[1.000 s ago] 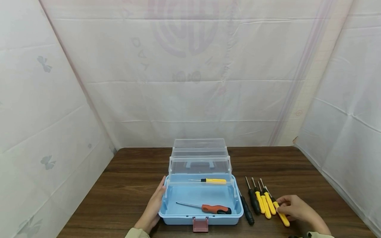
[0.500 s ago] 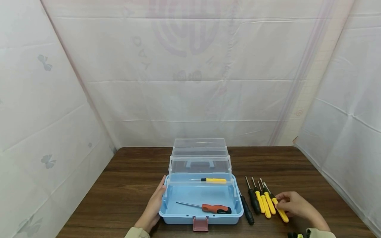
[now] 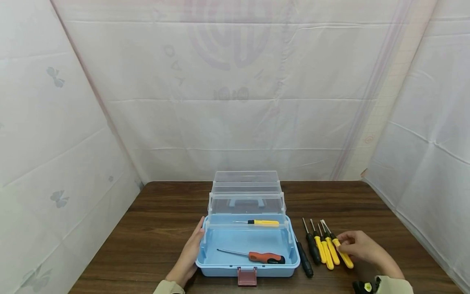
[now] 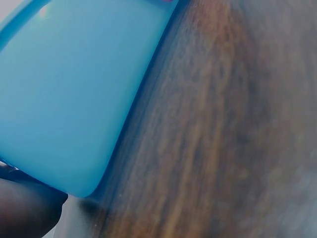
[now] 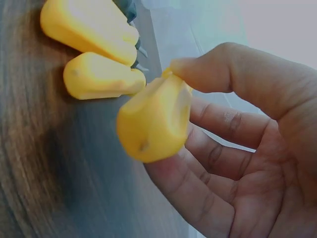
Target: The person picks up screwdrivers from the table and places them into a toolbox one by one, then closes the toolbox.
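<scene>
With thumb and fingertips, my right hand (image 3: 362,247) pinches the yellow handle of a screwdriver (image 3: 345,259) at the right end of a row. In the right wrist view the handle's butt (image 5: 153,126) faces the camera, and the other fingers are bent loosely beneath. My left hand (image 3: 189,254) lies along the left wall of a light blue toolbox (image 3: 216,271), its fingers fairly straight. Inside the box is an orange-and-black screwdriver (image 3: 265,257). A yellow screwdriver (image 3: 266,223) lies further back, seen at the clear tray.
Several yellow-handled screwdrivers (image 3: 328,254) and one black-handled screwdriver (image 3: 313,249) lie side by side on the wooden table (image 3: 154,228). Another black screwdriver (image 3: 305,261) lies against the box's right wall. Clear tiered trays (image 3: 247,202) stand raised behind the box, whose reddish latch (image 3: 247,277) hangs in front.
My right hand has moved slightly away from me and to the left with the yellow screwdriver, bringing it closer to the others. The left hand and the box look unmoved.
</scene>
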A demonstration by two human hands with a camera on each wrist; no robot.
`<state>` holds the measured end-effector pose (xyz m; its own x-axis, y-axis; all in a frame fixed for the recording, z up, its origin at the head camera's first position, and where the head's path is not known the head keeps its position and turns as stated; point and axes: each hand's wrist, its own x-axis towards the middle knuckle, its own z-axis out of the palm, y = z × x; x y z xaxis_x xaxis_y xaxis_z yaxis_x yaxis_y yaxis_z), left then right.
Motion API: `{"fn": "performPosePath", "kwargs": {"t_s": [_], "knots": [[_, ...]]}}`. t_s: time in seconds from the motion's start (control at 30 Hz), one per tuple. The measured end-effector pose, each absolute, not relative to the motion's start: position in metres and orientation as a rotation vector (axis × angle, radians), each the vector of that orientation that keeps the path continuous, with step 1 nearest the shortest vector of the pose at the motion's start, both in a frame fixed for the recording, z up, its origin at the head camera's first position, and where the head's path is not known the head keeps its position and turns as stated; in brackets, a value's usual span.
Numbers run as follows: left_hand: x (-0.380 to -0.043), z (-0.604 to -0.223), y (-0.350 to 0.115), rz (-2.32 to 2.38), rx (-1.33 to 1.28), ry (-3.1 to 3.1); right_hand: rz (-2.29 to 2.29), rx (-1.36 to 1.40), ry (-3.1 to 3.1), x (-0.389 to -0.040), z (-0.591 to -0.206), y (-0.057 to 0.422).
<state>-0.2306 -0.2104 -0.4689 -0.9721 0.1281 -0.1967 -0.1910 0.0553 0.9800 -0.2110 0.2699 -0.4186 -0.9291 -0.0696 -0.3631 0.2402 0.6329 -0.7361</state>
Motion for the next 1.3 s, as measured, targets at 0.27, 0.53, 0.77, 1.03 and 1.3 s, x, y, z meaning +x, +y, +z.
{"fn": "performPosePath", "kwargs": {"t_s": [0.27, 0.53, 0.77, 1.03, 1.3], "knots": [[-0.231, -0.470, -0.211, 2.018, -0.059, 2.095, -1.209, 0.159, 2.504, -0.213, -0.417, 0.268], [-0.230, -0.470, -0.211, 2.015, -0.064, 2.099, -1.221, 0.125, 2.522, -0.214, -0.412, 0.266], [-0.231, -0.470, -0.211, 2.008, -0.062, 2.106, -1.237, 0.101, 2.553, -0.215, -0.406, 0.261], [-0.230, -0.470, -0.210, 2.005, -0.070, 2.109, -1.253, -0.081, 2.555, -0.216, -0.399, 0.261], [-0.230, -0.469, -0.210, 2.011, -0.070, 2.098, -1.229, -0.196, 2.610, -0.220, -0.394, 0.254]]}}
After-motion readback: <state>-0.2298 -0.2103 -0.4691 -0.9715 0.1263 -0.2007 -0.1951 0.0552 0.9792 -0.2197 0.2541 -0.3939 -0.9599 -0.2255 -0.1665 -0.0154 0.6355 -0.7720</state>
